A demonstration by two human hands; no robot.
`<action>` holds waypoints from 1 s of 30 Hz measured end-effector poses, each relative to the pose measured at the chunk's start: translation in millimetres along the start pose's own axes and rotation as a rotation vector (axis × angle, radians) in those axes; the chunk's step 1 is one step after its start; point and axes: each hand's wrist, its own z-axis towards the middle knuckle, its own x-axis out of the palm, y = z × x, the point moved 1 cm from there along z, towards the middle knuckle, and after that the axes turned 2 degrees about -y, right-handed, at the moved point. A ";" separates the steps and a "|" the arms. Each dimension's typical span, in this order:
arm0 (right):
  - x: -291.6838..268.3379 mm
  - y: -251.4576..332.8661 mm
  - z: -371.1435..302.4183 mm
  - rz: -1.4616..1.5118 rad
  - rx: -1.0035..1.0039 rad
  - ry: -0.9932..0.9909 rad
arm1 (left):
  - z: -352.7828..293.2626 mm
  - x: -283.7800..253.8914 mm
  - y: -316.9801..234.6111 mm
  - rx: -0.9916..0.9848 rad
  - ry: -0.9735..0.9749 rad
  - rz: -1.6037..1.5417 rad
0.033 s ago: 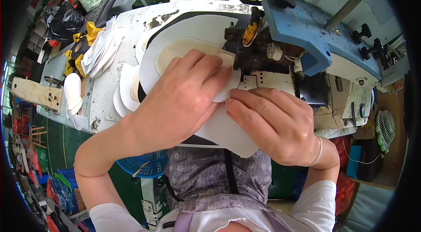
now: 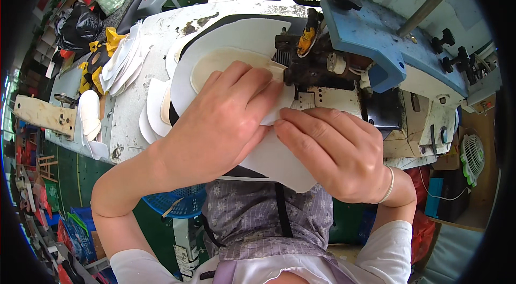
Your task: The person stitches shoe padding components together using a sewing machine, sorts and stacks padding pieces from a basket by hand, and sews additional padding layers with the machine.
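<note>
A large curved white sheet piece, with a cream lining patch on it, lies at the black working parts of a sewing machine. My left hand rests over it, fingers bent and closed on the piece near the needle area. At the near edge of the work my right hand pinches the white material, its fingertips almost meeting my left thumb. Another part of the white sheet hangs toward my lap below both hands. The fingertips partly hide what they grip.
A blue machine arm stands at the right. More white cut pieces lie left of the work, and a stack of white pieces sits farther left. A blue basket is below the table edge.
My right hand has shifted very slightly to the left. Otherwise the hands and the white piece look the same.
</note>
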 end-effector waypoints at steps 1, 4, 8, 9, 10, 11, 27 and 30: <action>0.0 2.3 2.2 -0.056 -0.023 -0.007 | -0.4 -0.3 0.0 0.002 0.000 0.000; 4.8 1.6 2.0 -0.090 -0.049 -0.001 | -2.1 -1.4 1.7 0.020 -0.036 -0.028; 3.5 -2.9 2.7 -0.084 -0.034 0.027 | -1.4 -5.6 10.4 0.039 -0.007 -0.098; 2.4 -4.5 2.2 -0.096 -0.018 0.040 | -0.4 -6.9 13.8 0.039 0.020 -0.132; 2.0 -5.1 2.4 -0.102 -0.005 0.050 | -0.7 -9.4 18.8 0.037 0.020 -0.131; 0.1 -4.6 3.3 -0.101 -0.006 0.049 | -0.3 -12.2 25.1 0.092 0.046 -0.101; -3.3 -6.5 -4.1 0.061 0.113 0.186 | 8.0 -21.8 69.1 0.352 0.202 0.048; -16.7 7.6 -0.1 0.122 0.222 0.285 | 11.5 -21.5 68.1 0.374 0.182 0.066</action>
